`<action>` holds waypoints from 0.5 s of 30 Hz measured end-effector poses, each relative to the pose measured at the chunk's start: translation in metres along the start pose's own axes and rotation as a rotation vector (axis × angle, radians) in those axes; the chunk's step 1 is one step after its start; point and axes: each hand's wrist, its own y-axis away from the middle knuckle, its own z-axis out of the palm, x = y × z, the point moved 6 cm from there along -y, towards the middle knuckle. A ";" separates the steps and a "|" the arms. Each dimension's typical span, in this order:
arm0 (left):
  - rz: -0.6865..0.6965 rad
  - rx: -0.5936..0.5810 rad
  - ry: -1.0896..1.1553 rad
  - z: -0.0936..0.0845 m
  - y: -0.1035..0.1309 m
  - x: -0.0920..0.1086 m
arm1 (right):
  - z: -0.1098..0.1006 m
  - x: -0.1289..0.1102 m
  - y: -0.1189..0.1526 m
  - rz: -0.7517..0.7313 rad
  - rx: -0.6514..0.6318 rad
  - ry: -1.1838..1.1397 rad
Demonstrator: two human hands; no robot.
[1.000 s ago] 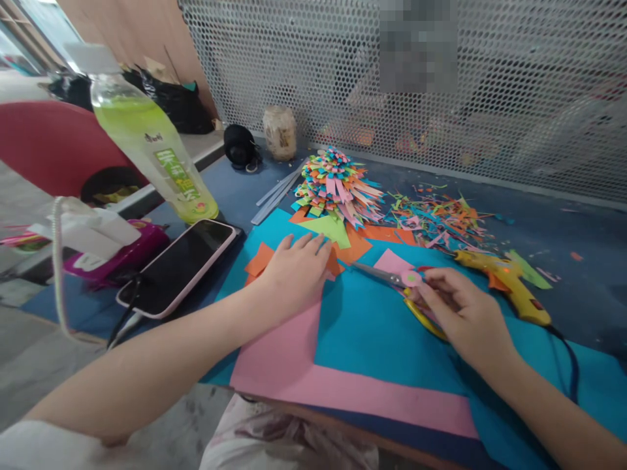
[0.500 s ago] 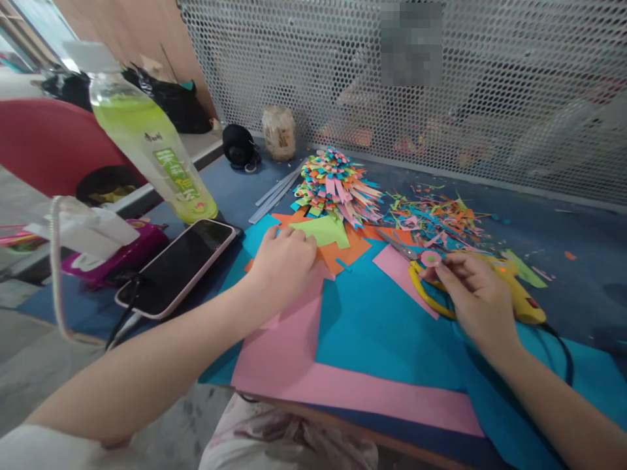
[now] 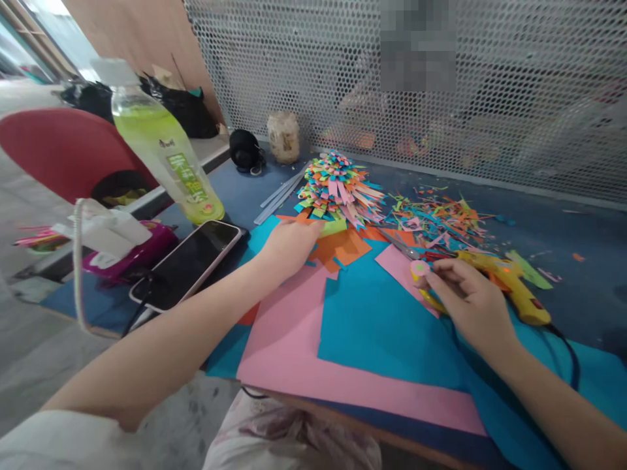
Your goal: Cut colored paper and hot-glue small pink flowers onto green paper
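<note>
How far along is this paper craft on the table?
Looks well along, though I can't tell the finish. Done: a layered mound of coloured strips stands built, with cuttings beside it. In hand: the left hand touches a green piece; the right hand pinches a small pink disc by the scissors. Left: large pink sheet and blue sheet uncut.

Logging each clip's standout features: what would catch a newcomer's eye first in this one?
The multicoloured paper-strip pile at the middle of the table, with loose scraps spread to its right, stands out first. Next, the tall bottle of green drink at far left, beside a dark phone. In front, the left hand touches a green paper piece, while the right hand pinches a small pink disc by the scissors and yellow glue gun.
</note>
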 end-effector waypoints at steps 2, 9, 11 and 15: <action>-0.024 0.009 0.011 -0.001 -0.001 -0.004 | 0.001 0.001 0.000 -0.013 -0.006 0.008; -0.096 0.050 0.043 -0.010 -0.001 -0.018 | 0.002 -0.003 0.002 -0.024 -0.033 0.036; -0.128 0.083 0.049 -0.016 0.001 -0.022 | 0.003 -0.004 0.003 -0.035 -0.045 0.058; -0.154 0.107 0.059 -0.020 0.003 -0.024 | 0.004 -0.008 0.002 -0.106 -0.066 0.129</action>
